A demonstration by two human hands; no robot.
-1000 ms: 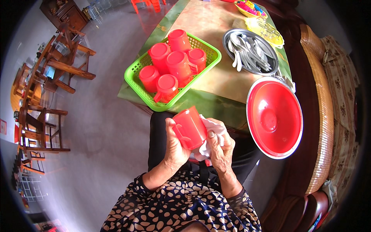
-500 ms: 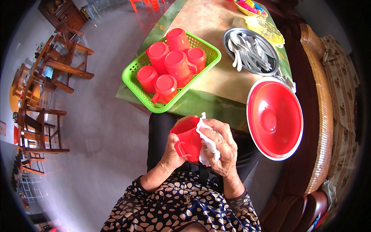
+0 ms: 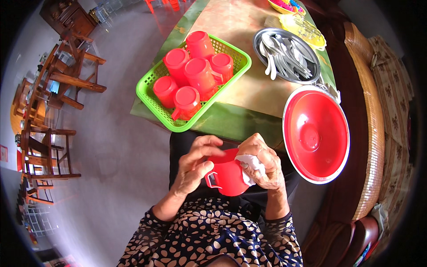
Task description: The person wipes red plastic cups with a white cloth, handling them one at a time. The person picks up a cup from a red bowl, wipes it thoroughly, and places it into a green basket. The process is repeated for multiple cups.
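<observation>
A red plastic mug [image 3: 230, 178] is held over my lap, tilted, with its handle towards my left hand. My right hand [image 3: 268, 162] grips the mug's right side through a crumpled white cloth [image 3: 249, 161], which is bunched at the rim. My left hand [image 3: 190, 167] is at the mug's left side, fingers spread and slightly blurred, its thumb close to the handle. Whether its fingertips touch the rim is hard to see. Ahead, a bright green basket [image 3: 167, 122] carries several upside-down red mugs [image 3: 199, 73].
The basket sits at the near left of a marble-patterned table [image 3: 238, 95]. To its right is a metal bowl of spoons [image 3: 284, 55]. A red basin [image 3: 313, 133] with a white rim is at my right. Beyond it stands a sofa [image 3: 367, 133]; wooden chairs [image 3: 49, 153] are far left.
My left hand has loosened from the mug and its fingers have spread. The mug has turned and tipped slightly, and the right hand has closed more tightly around the cloth at its rim.
</observation>
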